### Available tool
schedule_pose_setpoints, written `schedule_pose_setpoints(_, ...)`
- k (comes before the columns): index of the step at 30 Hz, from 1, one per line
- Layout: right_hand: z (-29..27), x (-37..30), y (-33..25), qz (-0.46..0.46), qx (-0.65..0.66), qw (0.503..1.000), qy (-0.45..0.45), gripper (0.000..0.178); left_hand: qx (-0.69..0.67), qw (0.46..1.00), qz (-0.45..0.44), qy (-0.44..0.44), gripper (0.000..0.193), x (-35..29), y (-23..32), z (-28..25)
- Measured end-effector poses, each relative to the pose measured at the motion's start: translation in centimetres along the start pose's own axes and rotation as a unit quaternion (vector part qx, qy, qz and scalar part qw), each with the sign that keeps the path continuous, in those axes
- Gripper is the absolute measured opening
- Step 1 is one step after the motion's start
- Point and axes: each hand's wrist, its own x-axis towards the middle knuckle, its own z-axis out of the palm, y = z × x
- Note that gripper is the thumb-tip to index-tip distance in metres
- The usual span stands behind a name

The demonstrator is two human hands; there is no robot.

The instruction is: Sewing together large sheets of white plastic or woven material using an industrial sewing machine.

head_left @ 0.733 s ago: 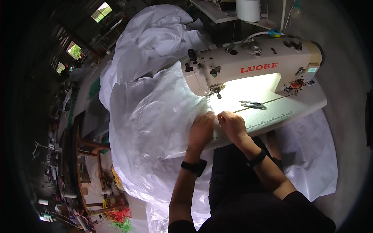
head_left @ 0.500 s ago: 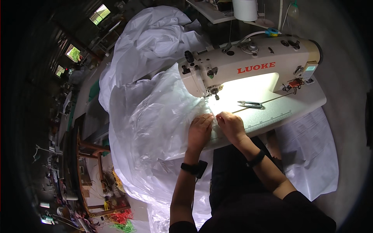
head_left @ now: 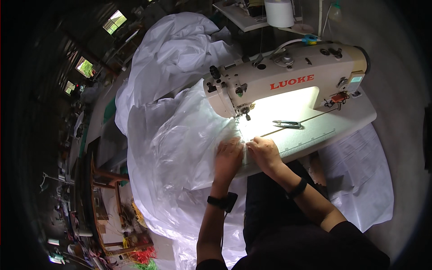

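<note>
The right hand (head_left: 264,153) is set in a narrow pinch, thumb and forefinger drawn together at the edge of the white sheet (head_left: 173,139). The left hand (head_left: 228,158) is just beside it, back uppermost, fingers bent on the same sheet (its fingertips are blurred, so whether it grips or only presses cannot be told). Both hands are located near the front edge of the surface (head_left: 321,131), on the wearer's side of the needle assembly (head_left: 245,111) and apart from it; this position presumably serves to flatten and align the sheet's edge while leaving the fingers clear of the mechanism. The sheet covers the left end of the surface, hangs over its front edge, and is heaped beyond the far left corner, probably so that its bulk lies outside the machine arm. The sewing machine (head_left: 288,67) spans the rear of the surface, its lamp-lit opening facing the hands. The metal snips (head_left: 288,124) lie under the arm, right of the needle assembly, apparently parked within reach of the right hand. An orange item (head_left: 339,97) with dark cord is near the right end of the surface. A white thread cone (head_left: 279,13) stands beyond the far edge.
</note>
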Motion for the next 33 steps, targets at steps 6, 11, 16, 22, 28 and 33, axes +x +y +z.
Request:
schedule_pose_setpoints(6,-0.8,-0.3,-0.4,-0.028,-0.056,0.997,-0.040,0.011,-0.049,0.997,-0.049,-0.044,0.027,0.0,-1.3,-0.7)
schedule_pose_setpoints(11,0.6,1.5,-0.1,-0.009,-0.073,0.996,-0.056,0.017,-0.076,0.993,-0.057,-0.074,0.027,1.8,-3.5,-0.8)
schedule_pose_setpoints(16,1.4,3.8,0.3,0.057,-0.071,0.982,-0.163,0.017,-0.095,0.992,-0.036,-0.077,0.025,4.1,-6.5,0.1)
schedule_pose_setpoints(22,-5.0,2.2,4.7,-0.020,-0.038,0.996,0.076,0.026,-0.108,0.991,-0.066,-0.038,0.025,5.3,-8.3,1.1)
schedule_pose_setpoints(28,-7.2,-0.3,11.7,0.046,-0.152,0.986,0.047,0.022,-0.078,0.990,-0.111,-0.026,0.035,5.7,-8.0,1.7)
schedule_pose_setpoints(33,-6.4,-0.7,12.8,0.113,-0.079,0.988,0.074,0.016,-0.031,0.990,-0.139,0.011,0.037,5.7,-8.8,2.9)
